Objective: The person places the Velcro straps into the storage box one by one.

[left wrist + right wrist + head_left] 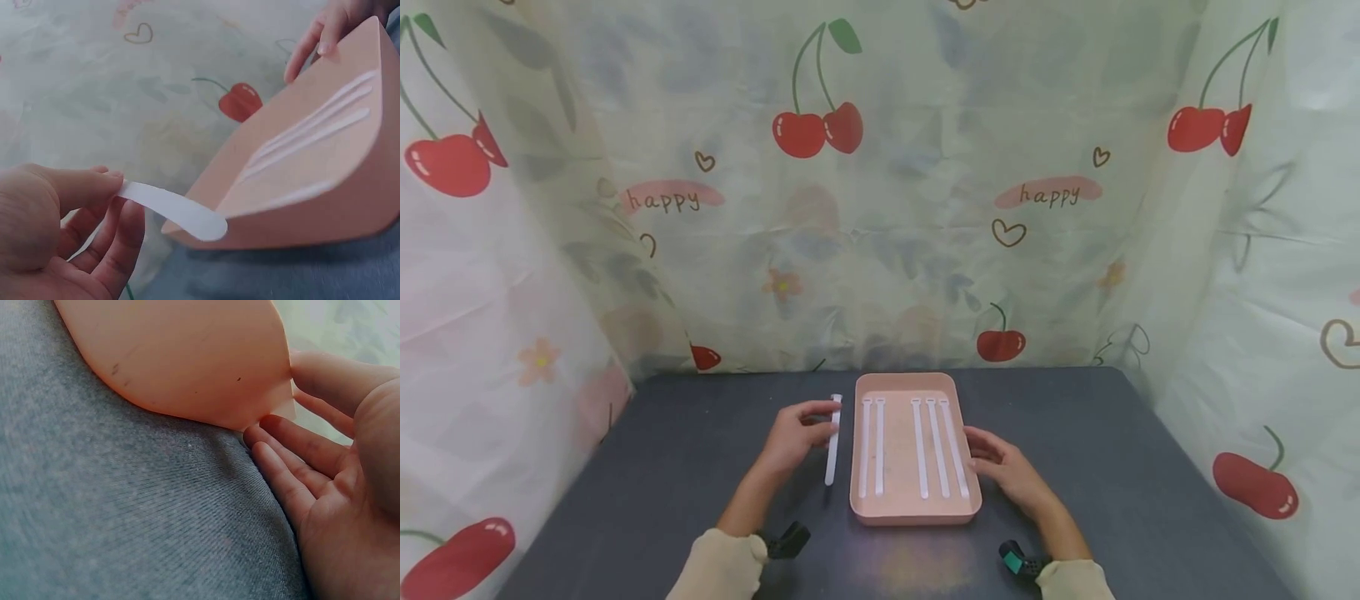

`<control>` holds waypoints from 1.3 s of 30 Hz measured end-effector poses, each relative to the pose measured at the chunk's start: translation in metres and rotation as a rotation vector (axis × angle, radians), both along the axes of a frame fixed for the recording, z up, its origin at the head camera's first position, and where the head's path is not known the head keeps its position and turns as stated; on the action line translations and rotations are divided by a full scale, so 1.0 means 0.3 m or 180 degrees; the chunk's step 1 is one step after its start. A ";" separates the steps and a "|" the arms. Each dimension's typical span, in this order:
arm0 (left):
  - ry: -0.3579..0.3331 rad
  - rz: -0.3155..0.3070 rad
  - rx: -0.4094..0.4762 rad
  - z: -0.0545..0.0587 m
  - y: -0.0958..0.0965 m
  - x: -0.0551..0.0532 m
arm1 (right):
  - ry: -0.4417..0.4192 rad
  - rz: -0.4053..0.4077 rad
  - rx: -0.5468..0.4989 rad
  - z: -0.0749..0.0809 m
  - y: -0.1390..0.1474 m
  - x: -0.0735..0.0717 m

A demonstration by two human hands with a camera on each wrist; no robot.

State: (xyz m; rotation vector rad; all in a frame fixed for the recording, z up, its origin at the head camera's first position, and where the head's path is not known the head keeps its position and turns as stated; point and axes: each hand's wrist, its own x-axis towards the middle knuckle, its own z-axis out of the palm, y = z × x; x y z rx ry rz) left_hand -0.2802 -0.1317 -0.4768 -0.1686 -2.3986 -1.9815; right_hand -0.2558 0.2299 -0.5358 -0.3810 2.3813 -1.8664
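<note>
My left hand (pixel 796 435) pinches a flat white strap (pixel 832 442) between thumb and fingers, left of the pink tray (pixel 898 510). In the left wrist view the held strap (pixel 178 211) curves toward the tray and ends in a rounded tip. Its other end, in the head view, has a small wider head. Inside the tray, two similar white straps (pixel 880 446) lie along the left side and three white straps (pixel 932 442) along the right. My right hand (pixel 1003 467) is at the tray's right side, its fairly straight fingers (pixel 306 447) touching the wall.
A dark grey cloth-covered table (pixel 722 467) lies under the tray. Behind it and at both sides hangs a pale curtain (pixel 895 275) printed with cherries. Black bands with small devices (pixel 790 540) are on both wrists.
</note>
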 end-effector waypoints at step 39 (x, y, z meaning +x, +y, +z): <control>0.0211 -0.0756 -0.0636 -0.059 0.316 -0.086 | 0.0027 0.0054 0.0003 -0.001 0.004 -0.005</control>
